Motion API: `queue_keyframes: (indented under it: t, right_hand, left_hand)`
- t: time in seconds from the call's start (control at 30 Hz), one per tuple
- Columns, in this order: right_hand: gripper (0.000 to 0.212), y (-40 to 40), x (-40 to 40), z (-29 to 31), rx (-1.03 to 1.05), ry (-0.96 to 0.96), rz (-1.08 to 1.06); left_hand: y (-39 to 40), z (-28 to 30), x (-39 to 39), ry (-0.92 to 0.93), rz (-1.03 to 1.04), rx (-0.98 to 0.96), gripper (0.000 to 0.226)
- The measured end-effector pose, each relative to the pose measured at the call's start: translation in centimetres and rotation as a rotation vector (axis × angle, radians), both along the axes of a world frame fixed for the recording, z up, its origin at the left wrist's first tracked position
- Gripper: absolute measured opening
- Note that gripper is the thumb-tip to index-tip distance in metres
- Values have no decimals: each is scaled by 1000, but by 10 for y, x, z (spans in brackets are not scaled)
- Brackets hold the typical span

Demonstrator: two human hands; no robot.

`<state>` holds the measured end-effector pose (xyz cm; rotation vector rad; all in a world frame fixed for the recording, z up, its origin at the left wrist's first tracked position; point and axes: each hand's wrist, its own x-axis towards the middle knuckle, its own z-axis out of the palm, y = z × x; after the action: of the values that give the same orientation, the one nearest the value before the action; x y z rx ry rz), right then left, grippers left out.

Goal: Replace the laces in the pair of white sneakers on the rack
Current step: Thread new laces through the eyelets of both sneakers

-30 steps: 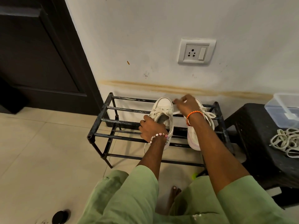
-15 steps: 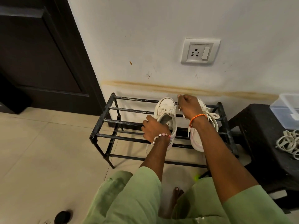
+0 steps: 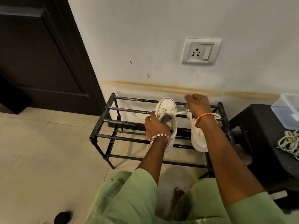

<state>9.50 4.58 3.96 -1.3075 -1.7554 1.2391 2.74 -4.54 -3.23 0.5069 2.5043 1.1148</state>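
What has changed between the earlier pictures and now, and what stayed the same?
The right hand, pinching the old lace, has pulled it up and away from the left sneaker, so a longer strand now stretches from the eyelets. The left hand keeps gripping that sneaker at its opening. The right sneaker, the rack and the new laces on the black stool stayed in place.
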Motion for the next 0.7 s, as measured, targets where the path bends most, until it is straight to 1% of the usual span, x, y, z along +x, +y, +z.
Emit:
queue_keyframes:
  t: [0.13, 0.17, 0.2, 0.27, 0.33, 0.4, 0.53, 0.6, 0.63, 0.7]
  right_hand:
    - [22, 0, 7, -34, -57, -361, 67]
    - [21, -2, 6, -39, -25, -421, 93]
    - [25, -3, 4, -43, 15, -439, 128]
    - [29, -6, -2, -46, 58, -411, 219]
    - [25, -8, -7, -46, 64, -421, 282]
    - [20, -6, -10, -46, 51, -429, 269]
    - [21, -3, -11, -47, 2, -337, 213]
    - [20, -4, -11, -42, 1, -263, 190]
    - [21, -4, -11, -36, -14, -191, 175]
    - [27, -4, -10, -23, -114, -3, 149]
  left_hand:
    - [1, -2, -1, -21, -49, 26, 52]
    - [1, -2, -1, -21, -59, 16, 50]
    - [1, -2, -2, -25, -70, 7, 48]
    - [1, -2, -4, -41, -80, -3, 45]
    - [0, -2, -4, -50, -74, -15, 44]
    - [0, -2, -3, -53, -64, -27, 44]
    - [3, 0, -2, -55, -58, -58, 47]
    - [3, 1, -3, -64, -63, -76, 46]
    - [3, 1, -3, -65, -64, -81, 45]
    - [3, 0, -3, -61, -68, -84, 44]
